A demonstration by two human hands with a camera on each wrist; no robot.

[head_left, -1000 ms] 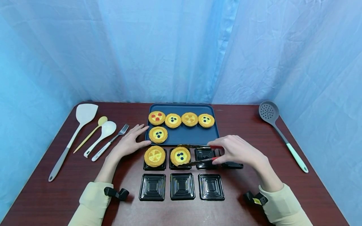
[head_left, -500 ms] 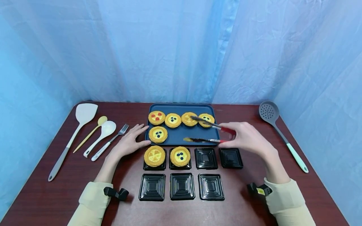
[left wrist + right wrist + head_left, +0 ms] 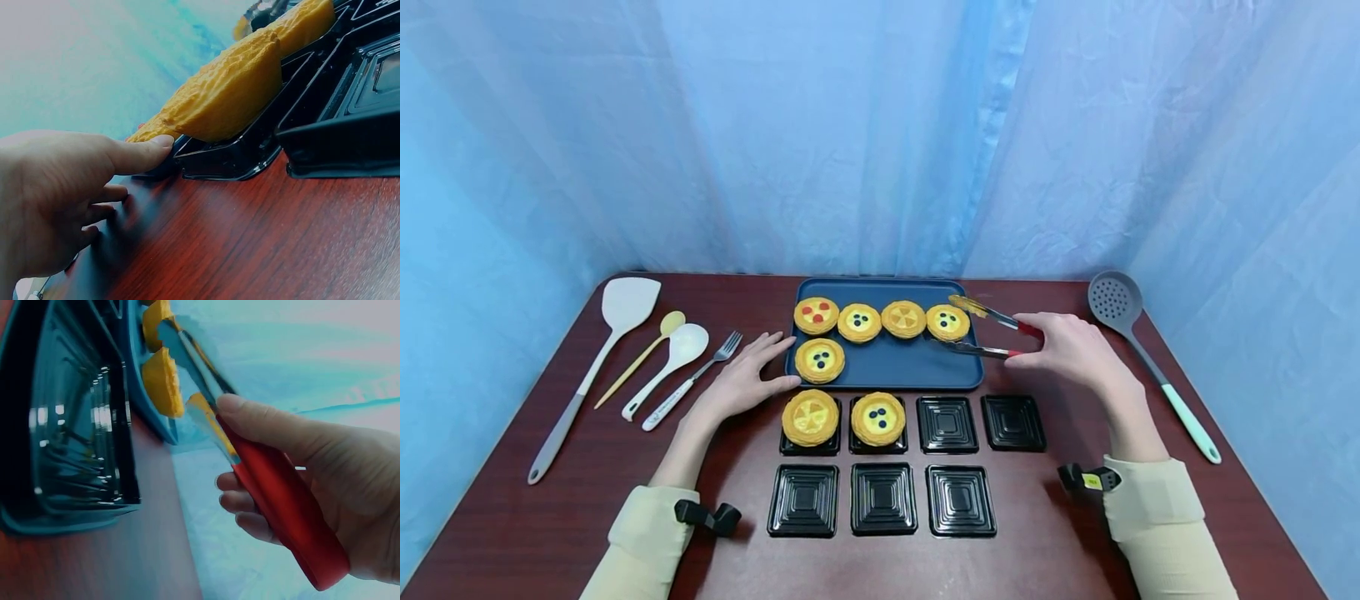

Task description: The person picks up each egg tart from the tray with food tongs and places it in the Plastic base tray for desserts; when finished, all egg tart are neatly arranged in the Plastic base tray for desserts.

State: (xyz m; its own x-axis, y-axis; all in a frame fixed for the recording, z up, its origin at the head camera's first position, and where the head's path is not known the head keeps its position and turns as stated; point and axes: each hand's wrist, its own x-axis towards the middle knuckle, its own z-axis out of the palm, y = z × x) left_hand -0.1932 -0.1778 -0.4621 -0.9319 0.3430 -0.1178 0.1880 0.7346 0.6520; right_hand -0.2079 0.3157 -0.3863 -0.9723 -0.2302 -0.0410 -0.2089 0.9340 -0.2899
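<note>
My right hand (image 3: 1070, 353) grips red-handled tongs (image 3: 275, 500), whose arms stand apart around the blueberry-topped tart (image 3: 947, 322) at the right of the blue baking tray (image 3: 910, 367). Whether the tips touch that tart I cannot tell. My left hand (image 3: 747, 377) rests at the tray's left edge with fingers extended, its thumb near the front left corner. On the tray's back row are also a red-topped tart (image 3: 816, 315), another blueberry tart (image 3: 859, 322) and a tart with wedge-shaped pieces (image 3: 903, 319). A further blueberry tart (image 3: 820, 361) sits in front of them.
Black square trays stand in two rows before the baking tray; one bears a wedge-topped tart (image 3: 810, 417), another a blueberry tart (image 3: 877, 419). A spatula (image 3: 628, 302), yellow spoon (image 3: 672, 322), white ladle (image 3: 687, 343) and fork (image 3: 727, 346) lie left, a slotted skimmer (image 3: 1115, 298) right.
My right hand has lifted the tongs off the blueberry tart on a black tray and carried them back and right to the baking tray's right end. The left hand has stayed still.
</note>
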